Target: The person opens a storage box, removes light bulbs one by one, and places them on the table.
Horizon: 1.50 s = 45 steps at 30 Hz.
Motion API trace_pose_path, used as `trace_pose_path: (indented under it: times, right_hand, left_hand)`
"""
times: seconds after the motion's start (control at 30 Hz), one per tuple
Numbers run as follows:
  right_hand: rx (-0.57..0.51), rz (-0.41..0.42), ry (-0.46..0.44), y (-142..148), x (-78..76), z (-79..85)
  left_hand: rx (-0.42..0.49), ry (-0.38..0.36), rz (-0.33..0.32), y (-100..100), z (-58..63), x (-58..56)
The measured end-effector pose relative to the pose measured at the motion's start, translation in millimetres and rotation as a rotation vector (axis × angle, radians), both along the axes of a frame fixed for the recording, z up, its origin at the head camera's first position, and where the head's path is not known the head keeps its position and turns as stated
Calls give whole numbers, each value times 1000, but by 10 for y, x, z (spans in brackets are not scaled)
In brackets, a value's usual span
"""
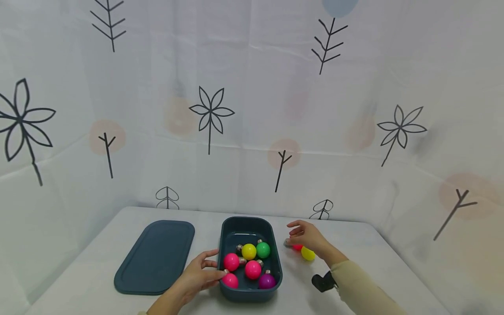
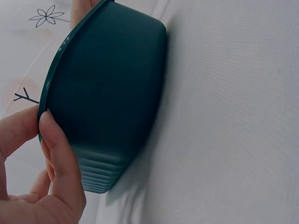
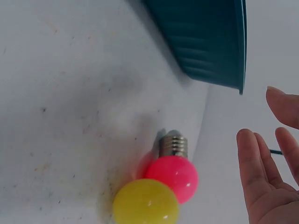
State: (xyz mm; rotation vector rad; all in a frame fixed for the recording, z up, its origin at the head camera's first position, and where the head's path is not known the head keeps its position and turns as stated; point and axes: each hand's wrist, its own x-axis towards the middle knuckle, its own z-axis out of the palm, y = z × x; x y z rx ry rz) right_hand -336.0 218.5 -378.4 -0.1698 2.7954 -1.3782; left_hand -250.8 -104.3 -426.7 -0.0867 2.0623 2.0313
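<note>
My left hand (image 1: 201, 273) pinches the left rim of a dark blue-green plastic box (image 1: 250, 296), thumb and finger at its edge in the left wrist view. Inside lie several round coloured light bulbs: a yellow bulb (image 1: 249, 251), a green bulb (image 1: 263, 250), a purple bulb (image 1: 267, 281) and pink ones such as the pink bulb (image 1: 253, 270). To the right of the box, my right hand (image 1: 309, 237) is over a loose pink bulb (image 3: 173, 177) and a loose yellow bulb (image 3: 145, 203) on the table. Its fingers hold nothing in the right wrist view.
A flat dark blue lid (image 1: 153, 258) lies on the white table (image 1: 212, 221) left of the box. Behind the table hangs a white curtain (image 1: 244, 175) with plant drawings. Beside the right sleeve is a black heart-shaped piece (image 1: 323, 282).
</note>
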Motion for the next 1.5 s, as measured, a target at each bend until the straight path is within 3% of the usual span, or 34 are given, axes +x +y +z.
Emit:
trace_pose_path:
  times: [0.23,0.57,0.93,1.5]
  right_hand:
    - [-43,23,-6,-126,-26,-3]
    - [-21,55,-3,-240,-51,28]
    - [-52,145,-17,-445,-81,162]
    - [-99,319,-11,-773,-58,204]
  left_hand:
    - [-12,-15,8,18,11,-6]
    - [-15,-19,8,20,5,-9]
    - [-5,-18,12,4,19,-5]
    - [-27,1,15,8,-2,-12]
